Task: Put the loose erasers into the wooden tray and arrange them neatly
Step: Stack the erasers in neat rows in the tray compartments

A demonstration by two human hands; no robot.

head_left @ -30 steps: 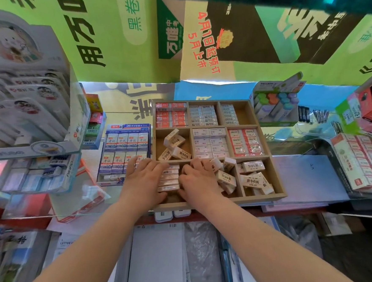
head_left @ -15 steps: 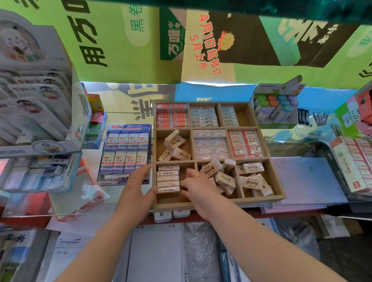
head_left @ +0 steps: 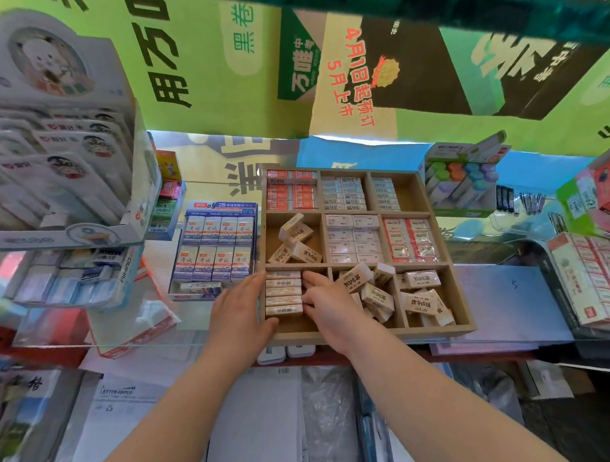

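Five erasers (head_left: 283,293) lie in a tidy column against the left wall of the near-left compartment of the wooden tray (head_left: 372,334), seen from the head camera, the only view. The step in hand looks like squaring that column.

The left hand (head_left: 236,307) lies flat along the tray's outer left wall, fingers straight and holding nothing, thumb by the near-left corner. It seems to brace the tray. The right hand (head_left: 332,306) is inside the same compartment, its bent fingers (head_left: 309,284) up against the right ends of the column. Whether they only press those ends or pinch an eraser cannot be told from here.

To do this well, I would push evenly along all five ends at once, toward the braced wall, so that none skews or rides up. The bare strip to the right should stay clear for a second column.

More remains, by my judgement. Just right of the right hand, touching its back, a jumbled heap (head_left: 373,294) fills the near-middle compartment. Loose pieces (head_left: 421,294) also lie in the near-right one, and a few tilted ones (head_left: 295,244) in the middle-left.
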